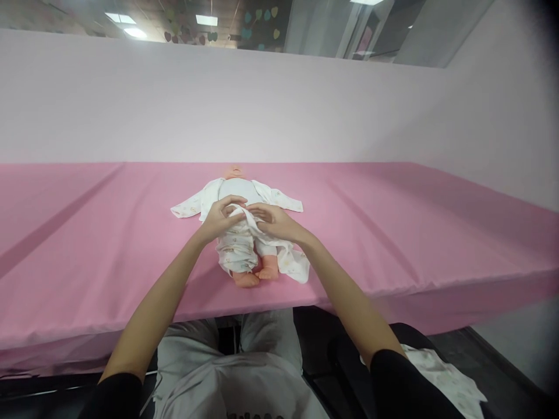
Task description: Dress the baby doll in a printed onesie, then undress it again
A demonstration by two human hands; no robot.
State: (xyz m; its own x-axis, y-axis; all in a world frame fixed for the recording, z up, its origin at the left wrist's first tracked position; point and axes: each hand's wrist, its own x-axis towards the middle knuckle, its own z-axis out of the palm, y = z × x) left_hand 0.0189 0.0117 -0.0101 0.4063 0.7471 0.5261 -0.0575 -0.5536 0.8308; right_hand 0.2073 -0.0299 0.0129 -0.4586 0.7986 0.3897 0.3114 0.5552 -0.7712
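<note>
Head view: baby doll (238, 189) lies face-up on pink table (87, 233).
Left hand (217, 219): pinching romper (238, 247) flap at belly.
Right hand (273, 221): pinching same flap.
Risk: loose fabric could slip free; tugging could shift doll.

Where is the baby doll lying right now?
In the head view, the peach plastic baby doll lies on its back mid-table on the pink tablecloth, near the front edge, under both hands.

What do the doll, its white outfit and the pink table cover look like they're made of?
Doll: likely smooth matte vinyl or plastic, judging by its moulded orange feet. White outfit: soft thin fabric, probably cotton knit; it wrinkles under the left hand and right hand. Pink table cover: matte cloth, faintly creased.
</note>
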